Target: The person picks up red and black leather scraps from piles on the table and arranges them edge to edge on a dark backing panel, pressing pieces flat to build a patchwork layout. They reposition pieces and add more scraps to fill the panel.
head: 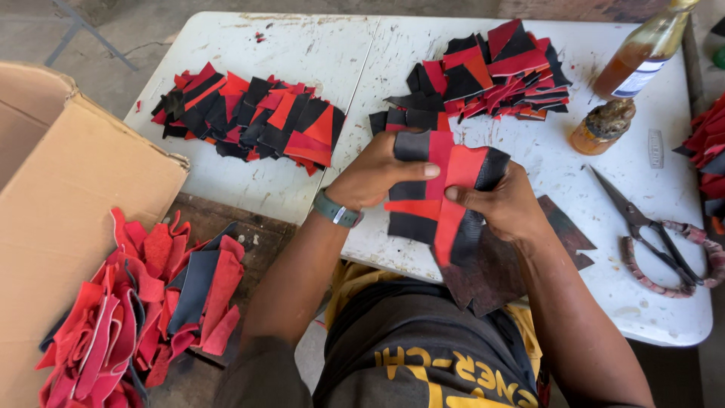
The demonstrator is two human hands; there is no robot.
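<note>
Hands both clamped on a stack of red and black leather pieces held just above the white table edge: left hand thumb over the top, right hand pinching the side. Looks light and floppy, probably slippery, so I'd grip near the middle.

I see bright, even daylight, soft and diffuse. The white tabletop is near blown out but without hard glare. Shadows are faint, just under the forearms. Focus is sharp at centre; wide-angle bending at the edges.
</note>
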